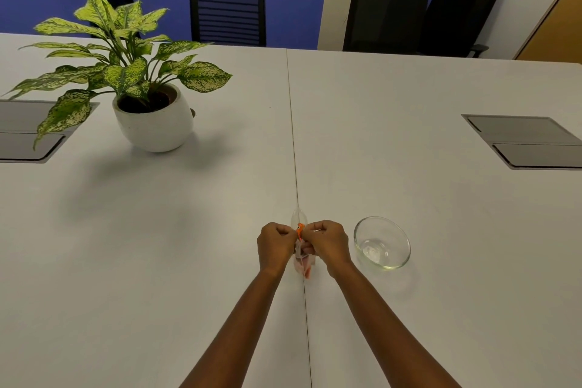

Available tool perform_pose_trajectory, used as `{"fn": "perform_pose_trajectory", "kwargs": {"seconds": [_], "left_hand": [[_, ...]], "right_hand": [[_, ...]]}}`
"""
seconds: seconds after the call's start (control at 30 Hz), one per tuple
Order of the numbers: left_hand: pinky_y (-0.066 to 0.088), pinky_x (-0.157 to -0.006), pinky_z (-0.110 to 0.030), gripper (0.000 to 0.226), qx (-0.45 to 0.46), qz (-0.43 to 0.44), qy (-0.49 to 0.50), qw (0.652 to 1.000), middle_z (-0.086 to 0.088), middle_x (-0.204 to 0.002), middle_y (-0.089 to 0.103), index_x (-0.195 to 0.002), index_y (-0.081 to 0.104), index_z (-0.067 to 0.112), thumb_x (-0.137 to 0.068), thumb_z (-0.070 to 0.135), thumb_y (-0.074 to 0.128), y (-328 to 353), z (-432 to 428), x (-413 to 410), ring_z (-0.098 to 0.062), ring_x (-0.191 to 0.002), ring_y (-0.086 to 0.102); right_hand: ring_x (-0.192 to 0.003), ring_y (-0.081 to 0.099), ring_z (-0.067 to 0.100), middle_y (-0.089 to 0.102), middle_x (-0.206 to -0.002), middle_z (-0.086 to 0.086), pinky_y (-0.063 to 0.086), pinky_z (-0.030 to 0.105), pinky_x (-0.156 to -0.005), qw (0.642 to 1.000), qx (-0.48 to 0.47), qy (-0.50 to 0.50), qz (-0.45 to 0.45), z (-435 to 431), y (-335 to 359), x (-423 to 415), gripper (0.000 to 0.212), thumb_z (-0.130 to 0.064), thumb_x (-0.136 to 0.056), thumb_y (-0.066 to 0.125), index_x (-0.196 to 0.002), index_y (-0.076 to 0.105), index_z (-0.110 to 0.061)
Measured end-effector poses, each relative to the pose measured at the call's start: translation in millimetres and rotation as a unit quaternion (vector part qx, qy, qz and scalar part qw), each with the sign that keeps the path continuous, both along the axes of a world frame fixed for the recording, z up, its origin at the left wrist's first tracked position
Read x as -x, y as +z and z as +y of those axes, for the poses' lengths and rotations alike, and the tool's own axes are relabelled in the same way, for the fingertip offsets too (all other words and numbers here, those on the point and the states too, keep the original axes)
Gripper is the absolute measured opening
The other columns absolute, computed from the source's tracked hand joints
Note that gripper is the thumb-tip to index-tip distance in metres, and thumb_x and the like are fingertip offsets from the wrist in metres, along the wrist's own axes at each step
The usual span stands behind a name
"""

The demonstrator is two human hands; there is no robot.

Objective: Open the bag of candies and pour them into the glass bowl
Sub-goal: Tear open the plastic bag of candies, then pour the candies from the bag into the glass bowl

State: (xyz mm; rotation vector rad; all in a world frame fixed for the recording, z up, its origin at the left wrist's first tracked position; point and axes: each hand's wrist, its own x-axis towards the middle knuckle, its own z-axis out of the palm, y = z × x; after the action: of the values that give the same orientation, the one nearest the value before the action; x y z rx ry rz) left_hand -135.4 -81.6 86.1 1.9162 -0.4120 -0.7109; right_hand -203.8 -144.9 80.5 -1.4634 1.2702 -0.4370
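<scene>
- A person's left hand and right hand meet over the seam of a white conference table, fingers of each curled tight and pinching a small clear plastic bag of candies between them.
- The bag stands upright between the two fists, its transparent top rising just above the knuckles; an orange tie or tag shows at the neck, right where the fingertips of both hands close on it.
- Pinkish candies are dimly visible through the plastic in the lower part of the bag, below the hands; whether its base touches the tabletop cannot be told.
- A glass bowl sits upright on the table just to the right of the right hand, apart from it, with nothing in it.
- A potted plant with speckled green leaves in a round white pot stands well away on the far left.
- Grey hatch covers are set into the table at both sides, and black office chairs line the far edge against a blue wall.
</scene>
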Motion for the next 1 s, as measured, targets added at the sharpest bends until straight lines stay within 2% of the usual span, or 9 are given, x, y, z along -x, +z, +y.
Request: {"fn": "perform_pose_trajectory", "kwargs": {"seconds": [0.07, 0.17, 0.27, 0.4, 0.57, 0.7, 0.8, 0.87, 1.0], "left_hand": [[0.055, -0.073, -0.04, 0.009, -0.005, -0.02, 0.014, 1.0, -0.01, -0.072, 0.06, -0.075, 0.063, -0.005, -0.079, 0.001, 0.057, 0, 1, 0, -0.026, -0.072, 0.059], [0.048, -0.059, -0.025, 0.013, -0.001, -0.06, 0.034, 0.998, -0.011, -0.079, 0.058, -0.088, 0.061, -0.007, -0.082, 0.004, 0.058, 1, 1, -2, -0.023, -0.073, 0.057], [0.039, -0.052, -0.012, 0.008, 0.003, -0.11, 0.022, 0.994, -0.007, -0.078, 0.056, -0.085, 0.059, -0.002, -0.084, 0.006, 0.057, 4, 0, -2, -0.018, -0.07, 0.054], [0.037, -0.049, -0.01, 0.007, 0.023, -0.16, 0.0, 0.987, 0.0, -0.072, 0.055, -0.078, 0.055, 0.003, -0.084, 0.007, 0.055, 14, -3, 6, -0.015, -0.068, 0.053], [0.04, -0.054, -0.012, 0.005, 0.066, -0.176, -0.034, 0.982, 0.0, -0.073, 0.057, -0.078, 0.057, 0.007, -0.082, 0.007, 0.058, 36, -8, 9, -0.014, -0.068, 0.056], [0.046, -0.057, -0.015, 0.005, 0.097, -0.139, -0.081, 0.982, 0.0, -0.073, 0.058, -0.077, 0.058, 0.008, -0.082, 0.007, 0.059, 52, -13, 8, -0.011, -0.064, 0.058], [0.049, -0.051, -0.013, 0.007, 0.1, -0.097, -0.121, 0.983, 0.003, -0.064, 0.058, -0.075, 0.058, 0.01, -0.081, 0.006, 0.059, 54, -16, 8, -0.005, -0.051, 0.06], [0.047, -0.044, -0.008, 0.007, 0.095, -0.083, -0.144, 0.981, 0.005, -0.06, 0.058, -0.075, 0.058, 0.01, -0.081, 0.006, 0.059, 53, -17, 8, 0.0, -0.041, 0.058], [0.047, -0.043, -0.009, 0.006, 0.092, -0.084, -0.175, 0.977, 0.005, -0.06, 0.057, -0.076, 0.058, 0.008, -0.081, 0.004, 0.058, 49, -21, 8, -0.006, -0.049, 0.056]], "right_hand": [[-0.05, 0.059, 0.014, 0.062, -0.065, 0.007, 0.054, 0.023, -0.056, 0.999, -0.017, -0.03, -0.012, -4, -2, 5, 0.006, -0.006, -0.08, 0.061, -0.084, 0.061, -0.001], [-0.049, 0.059, 0.013, 0.06, -0.068, 0.006, 0.052, 0.019, -0.05, 0.997, -0.023, -0.065, -0.02, -11, -6, 12, 0.008, -0.004, -0.08, 0.058, -0.087, 0.056, -0.003], [-0.052, 0.06, 0.015, 0.059, -0.076, 0.009, 0.052, 0.019, -0.049, 0.994, -0.053, -0.084, -0.039, -14, -11, 16, 0.009, -0.005, -0.083, 0.054, -0.092, 0.053, -0.003], [-0.062, 0.059, 0.022, 0.055, -0.075, 0.01, 0.051, 0.026, -0.056, 0.974, -0.155, -0.12, -0.111, -15, -17, 21, 0.014, -0.011, -0.091, 0.042, -0.099, 0.05, -0.003], [-0.075, 0.054, 0.027, 0.052, -0.091, 0.016, 0.049, 0.039, -0.069, 0.904, -0.346, -0.141, -0.209, -17, -23, 31, 0.023, -0.024, -0.095, 0.04, -0.084, 0.053, -0.007], [-0.096, 0.053, 0.045, 0.052, -0.11, 0.022, 0.049, 0.057, -0.076, 0.821, -0.483, -0.083, -0.292, -14, -33, 38, 0.044, -0.048, -0.091, 0.04, -0.105, 0.056, -0.009], [-0.093, 0.061, 0.05, 0.064, -0.105, 0.027, 0.052, 0.062, -0.074, 0.76, -0.511, -0.075, -0.394, -16, -37, 42, 0.054, -0.05, -0.092, 0.037, -0.107, 0.061, -0.005], [-0.094, 0.063, 0.045, 0.067, -0.103, 0.028, 0.052, 0.059, -0.075, 0.743, -0.507, -0.097, -0.425, -22, -37, 46, 0.051, -0.046, -0.093, 0.037, -0.118, 0.058, -0.006], [-0.097, 0.057, 0.042, 0.055, -0.117, 0.025, 0.053, 0.057, -0.073, 0.754, -0.494, -0.152, -0.404, -37, -34, 58, 0.05, -0.043, -0.091, 0.044, -0.129, 0.048, -0.011]]}}
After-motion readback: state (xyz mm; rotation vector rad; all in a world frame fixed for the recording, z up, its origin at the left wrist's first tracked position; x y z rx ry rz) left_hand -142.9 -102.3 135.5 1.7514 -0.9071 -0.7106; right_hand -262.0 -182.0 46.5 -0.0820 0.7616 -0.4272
